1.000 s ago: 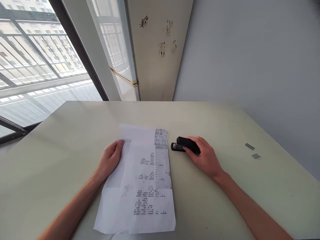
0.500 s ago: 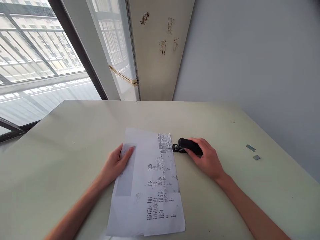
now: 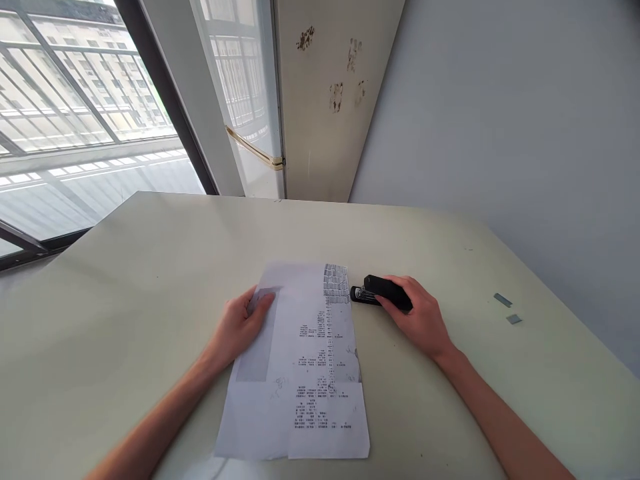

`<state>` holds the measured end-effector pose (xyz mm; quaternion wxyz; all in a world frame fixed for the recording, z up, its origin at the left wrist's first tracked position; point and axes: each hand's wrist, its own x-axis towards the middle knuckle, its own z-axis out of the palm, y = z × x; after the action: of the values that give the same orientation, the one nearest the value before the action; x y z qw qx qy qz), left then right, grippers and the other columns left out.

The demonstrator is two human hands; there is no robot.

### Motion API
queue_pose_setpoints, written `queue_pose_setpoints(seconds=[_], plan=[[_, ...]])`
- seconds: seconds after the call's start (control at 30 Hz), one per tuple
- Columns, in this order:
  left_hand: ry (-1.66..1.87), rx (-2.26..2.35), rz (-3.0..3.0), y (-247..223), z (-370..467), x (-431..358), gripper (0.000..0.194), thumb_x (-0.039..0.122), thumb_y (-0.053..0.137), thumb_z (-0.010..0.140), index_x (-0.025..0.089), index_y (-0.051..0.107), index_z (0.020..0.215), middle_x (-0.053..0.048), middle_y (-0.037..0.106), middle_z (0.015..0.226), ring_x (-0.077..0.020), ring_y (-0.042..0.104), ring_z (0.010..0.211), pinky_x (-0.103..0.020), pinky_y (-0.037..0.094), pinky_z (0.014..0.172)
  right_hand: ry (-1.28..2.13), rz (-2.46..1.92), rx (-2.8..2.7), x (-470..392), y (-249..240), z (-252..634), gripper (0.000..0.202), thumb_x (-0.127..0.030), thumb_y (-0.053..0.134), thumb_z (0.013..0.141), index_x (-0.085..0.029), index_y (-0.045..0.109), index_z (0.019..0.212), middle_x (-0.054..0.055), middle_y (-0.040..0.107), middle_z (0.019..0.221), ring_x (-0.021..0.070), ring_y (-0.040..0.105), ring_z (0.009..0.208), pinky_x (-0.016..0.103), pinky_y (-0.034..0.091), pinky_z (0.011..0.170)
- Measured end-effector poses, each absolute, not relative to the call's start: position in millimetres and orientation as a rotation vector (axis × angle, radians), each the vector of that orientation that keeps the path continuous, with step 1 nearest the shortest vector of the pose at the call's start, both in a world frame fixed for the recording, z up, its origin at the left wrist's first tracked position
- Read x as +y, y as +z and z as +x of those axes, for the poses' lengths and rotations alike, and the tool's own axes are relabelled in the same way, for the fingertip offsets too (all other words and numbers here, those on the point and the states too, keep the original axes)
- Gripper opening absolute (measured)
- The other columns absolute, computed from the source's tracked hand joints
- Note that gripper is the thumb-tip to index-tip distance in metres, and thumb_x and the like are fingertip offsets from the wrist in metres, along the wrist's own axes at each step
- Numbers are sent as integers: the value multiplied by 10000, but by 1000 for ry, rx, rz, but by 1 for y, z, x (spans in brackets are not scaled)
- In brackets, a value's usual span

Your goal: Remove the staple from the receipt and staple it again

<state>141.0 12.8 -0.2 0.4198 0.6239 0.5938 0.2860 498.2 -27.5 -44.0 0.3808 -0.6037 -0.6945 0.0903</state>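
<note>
Printed paper sheets (image 3: 305, 360) lie in front of me, with small text down their right half and a dense dark block at the top right corner. My left hand (image 3: 245, 323) grips their left edge, thumb on top and fingers underneath. A black stapler (image 3: 387, 291) is in my right hand (image 3: 420, 317), its jaw pointing left at the sheets' right edge. A small gap seems to separate the stapler's nose from the paper. My right fingers wrap round its back part.
Two small grey strips, one farther (image 3: 503, 300) and one nearer (image 3: 514, 319), lie on the pale table (image 3: 150, 267) at the right. Beyond the far edge stands a fridge-like cabinet (image 3: 320, 147) with a gold handle. A window (image 3: 90, 100) is at the left, a plain wall (image 3: 500, 120) at the right.
The view has shifted slightly. The paper's top has moved a little right, and the stapler appears slightly farther right with it. Both hands keep their hold.
</note>
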Motion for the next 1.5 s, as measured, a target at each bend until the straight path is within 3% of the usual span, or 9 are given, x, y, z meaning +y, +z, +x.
queue_pose_setpoints(seconds=[0.37, 0.93, 1.5], plan=[[750, 1449, 1383, 3, 140, 12, 615, 787, 636, 819, 174, 661, 873, -7, 609, 703, -175, 548, 619, -240, 439, 489, 207, -1527, -1791, -27, -42, 499, 279, -473, 633, 1019, -306, 648, 1241, 59, 738, 1160, 267, 713, 1037, 432, 604, 886], [774, 1517, 1320, 6, 144, 10, 638, 815, 678, 769, 181, 640, 829, 18, 573, 631, -150, 505, 540, -231, 381, 422, 295, -1454, -1877, -34, -33, 499, 258, -457, 647, 999, -308, 653, 1210, 62, 750, 1131, 269, 716, 1000, 414, 603, 816], [736, 1501, 1400, 5, 153, 5, 583, 771, 642, 819, 188, 627, 809, 32, 506, 606, -133, 446, 523, -231, 344, 426, 300, -1457, -1877, -33, -33, 499, 248, -445, 649, 1004, -302, 653, 1206, 64, 747, 1141, 271, 714, 1008, 429, 599, 841]])
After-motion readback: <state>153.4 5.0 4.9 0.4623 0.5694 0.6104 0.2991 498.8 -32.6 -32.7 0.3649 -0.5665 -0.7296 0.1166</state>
